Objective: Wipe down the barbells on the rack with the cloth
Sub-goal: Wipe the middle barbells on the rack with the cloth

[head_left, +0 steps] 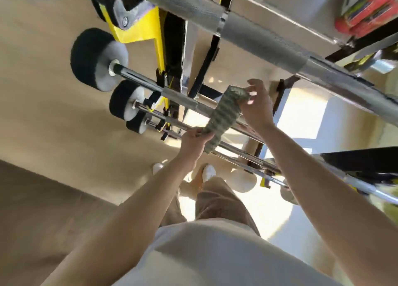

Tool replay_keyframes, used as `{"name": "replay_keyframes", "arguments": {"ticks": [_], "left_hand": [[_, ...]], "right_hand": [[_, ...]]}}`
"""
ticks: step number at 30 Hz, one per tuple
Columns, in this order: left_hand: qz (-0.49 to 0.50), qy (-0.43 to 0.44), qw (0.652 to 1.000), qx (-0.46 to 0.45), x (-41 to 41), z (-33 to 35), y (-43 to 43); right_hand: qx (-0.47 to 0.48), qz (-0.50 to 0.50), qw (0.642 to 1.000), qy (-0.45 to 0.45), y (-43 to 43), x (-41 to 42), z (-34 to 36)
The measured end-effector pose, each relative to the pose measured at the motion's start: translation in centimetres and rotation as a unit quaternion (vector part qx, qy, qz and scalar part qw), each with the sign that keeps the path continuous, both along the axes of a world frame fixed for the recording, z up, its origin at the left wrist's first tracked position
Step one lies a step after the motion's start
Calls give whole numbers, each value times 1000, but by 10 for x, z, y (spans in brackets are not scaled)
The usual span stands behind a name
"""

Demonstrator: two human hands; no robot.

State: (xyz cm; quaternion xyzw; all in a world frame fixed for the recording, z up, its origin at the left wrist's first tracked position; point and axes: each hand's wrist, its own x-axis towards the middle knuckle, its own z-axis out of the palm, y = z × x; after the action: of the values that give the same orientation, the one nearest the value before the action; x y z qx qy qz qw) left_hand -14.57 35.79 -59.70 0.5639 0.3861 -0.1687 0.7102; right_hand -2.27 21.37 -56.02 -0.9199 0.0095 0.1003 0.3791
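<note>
Both hands pinch a green cloth taut over a racked barbell, left hand low, right hand high; a loosened pinch could drop it.

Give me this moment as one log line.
left hand: grips cloth bottom end | right hand: pinches top end | cloth: stretched across a barbell | rack: several barbells

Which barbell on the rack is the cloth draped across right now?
The second barbell down; the cloth crosses its shaft, unlike the thick top one.
</note>
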Motion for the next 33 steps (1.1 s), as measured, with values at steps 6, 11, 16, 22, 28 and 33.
{"name": "replay_keyframes", "arguments": {"ticks": [6, 11, 16, 22, 28, 33], "left_hand": [[130, 58, 986, 89, 6, -14, -24], [284, 38, 949, -133, 9, -8, -55], [349, -52, 908, -224, 28, 1, -76], [471, -80, 865, -156, 40, -8, -66], [540, -70, 833, -101, 52, -12, -18], [509, -14, 858, 69, 55, -19, 25]], "right_hand": [[-53, 287, 953, 81, 12, -17, -21], [-89, 349, 925, 126, 5, -2, -21], [-114, 400, 900, 132, -1, 11, -19], [-71, 372, 924, 54, 36, 11, -24], [-33, 375, 926, 15, 94, 23, -29], [6, 361, 933, 0, 130, 39, -25]]}}
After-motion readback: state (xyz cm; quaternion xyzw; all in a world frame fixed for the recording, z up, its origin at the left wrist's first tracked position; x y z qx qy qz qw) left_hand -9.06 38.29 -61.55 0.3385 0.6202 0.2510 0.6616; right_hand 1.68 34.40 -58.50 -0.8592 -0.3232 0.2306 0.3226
